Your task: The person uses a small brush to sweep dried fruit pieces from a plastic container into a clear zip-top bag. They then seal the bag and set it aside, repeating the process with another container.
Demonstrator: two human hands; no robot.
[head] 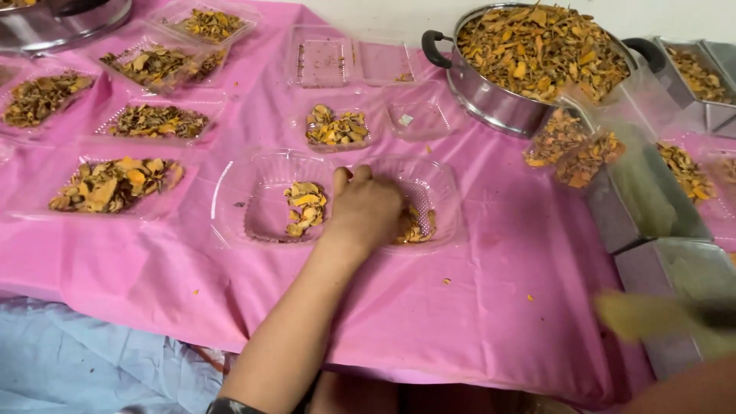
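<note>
Small food-packing workplace: bench [475, 307] under pink plastic sheet, rows of clear trays [230, 192] with dried orange-yellow slices [307, 205], steel pot [491, 100] heaped full, steel tins [652, 207] alongside.

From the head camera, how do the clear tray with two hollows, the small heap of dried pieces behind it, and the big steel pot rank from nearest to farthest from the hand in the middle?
1. Clear tray: the hand rests in its right hollow.
2. Small heap of dried pieces: just behind the tray, slightly left.
3. Steel pot: far back on the right, heaped full.
</note>
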